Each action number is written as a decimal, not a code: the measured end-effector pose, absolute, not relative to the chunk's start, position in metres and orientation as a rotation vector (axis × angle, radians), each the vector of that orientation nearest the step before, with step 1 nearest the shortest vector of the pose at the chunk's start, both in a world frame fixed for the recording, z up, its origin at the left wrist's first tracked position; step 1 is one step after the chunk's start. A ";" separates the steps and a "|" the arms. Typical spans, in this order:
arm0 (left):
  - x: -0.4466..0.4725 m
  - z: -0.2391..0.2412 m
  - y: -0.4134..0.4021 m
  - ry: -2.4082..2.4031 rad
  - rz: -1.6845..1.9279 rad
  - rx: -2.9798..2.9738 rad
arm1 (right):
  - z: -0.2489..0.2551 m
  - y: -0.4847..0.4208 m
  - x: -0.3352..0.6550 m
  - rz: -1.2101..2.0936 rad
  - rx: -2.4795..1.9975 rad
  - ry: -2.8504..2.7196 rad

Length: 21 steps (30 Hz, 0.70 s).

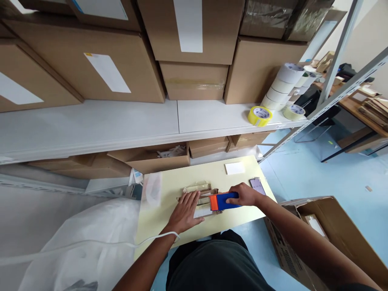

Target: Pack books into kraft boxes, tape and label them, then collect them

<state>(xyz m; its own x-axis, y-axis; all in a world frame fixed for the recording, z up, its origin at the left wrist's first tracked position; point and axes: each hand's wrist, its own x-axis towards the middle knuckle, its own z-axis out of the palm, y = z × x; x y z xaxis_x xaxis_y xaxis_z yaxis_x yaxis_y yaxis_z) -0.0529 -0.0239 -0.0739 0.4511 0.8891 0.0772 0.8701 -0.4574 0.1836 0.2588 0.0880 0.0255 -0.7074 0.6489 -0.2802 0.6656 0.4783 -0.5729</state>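
A small flat cardboard parcel lies on a pale yellow table. My left hand rests flat on the parcel's left part, fingers stretched out. My right hand is closed round the blue handle of a tape dispenser with an orange front, which sits on the parcel's right side. A white cord runs round my left wrist.
A white card and a phone lie on the table's far right. A shelf holds cardboard boxes, a yellow tape roll and stacked white rolls. An open carton stands on the floor at right, a white bag at left.
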 end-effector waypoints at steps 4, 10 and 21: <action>-0.055 -0.074 -0.024 1.563 0.229 2.574 | 0.021 0.095 0.277 -1.044 1.181 2.709; -0.060 -0.082 -0.023 1.550 0.228 2.596 | 0.018 0.103 0.297 -1.025 1.302 2.675; -0.015 -0.055 -0.012 1.500 0.150 2.597 | 0.010 0.100 0.287 -1.083 1.374 2.658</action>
<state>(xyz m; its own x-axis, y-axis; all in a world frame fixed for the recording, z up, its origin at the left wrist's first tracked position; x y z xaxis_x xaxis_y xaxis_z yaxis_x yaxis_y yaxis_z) -0.0146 -0.0115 -0.0555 0.4983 0.8668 0.0169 0.8529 -0.4936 0.1699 0.2870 0.0995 0.0097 -0.6264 0.7350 -0.2597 0.7072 0.3956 -0.5860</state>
